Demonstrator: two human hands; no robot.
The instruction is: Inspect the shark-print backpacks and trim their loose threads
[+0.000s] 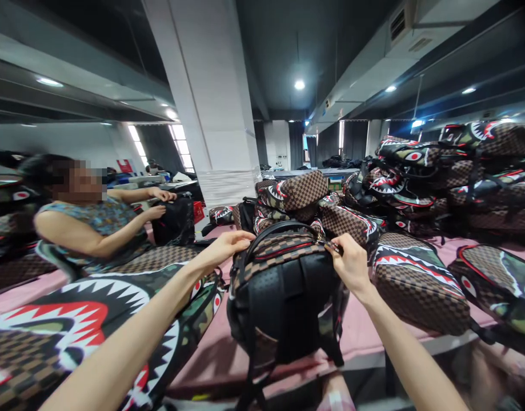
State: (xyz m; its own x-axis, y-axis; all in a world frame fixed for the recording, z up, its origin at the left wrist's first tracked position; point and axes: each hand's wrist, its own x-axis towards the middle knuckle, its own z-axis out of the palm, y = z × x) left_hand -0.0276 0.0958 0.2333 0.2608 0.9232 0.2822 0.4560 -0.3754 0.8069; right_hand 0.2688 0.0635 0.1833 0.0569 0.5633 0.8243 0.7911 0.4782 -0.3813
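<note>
A black and brown checkered backpack [288,302] stands upright on the pink-covered table in front of me, its strap side facing me. Along its top run a red-edged zipper [283,249] and a black carry handle [283,226]. My left hand [230,244] has its fingers pinched at the top left edge of the bag. At the top right corner, my right hand [350,260] is closed on the zipper end by a small metal piece; its exact hold is partly hidden.
Shark-print backpacks [416,279] lie to the right, with a tall pile [416,182] behind. A large shark-print bag [116,319] covers the left. Across the table on the left, a seated person [95,222] handles a black bag [176,220]. A white pillar [211,103] rises behind.
</note>
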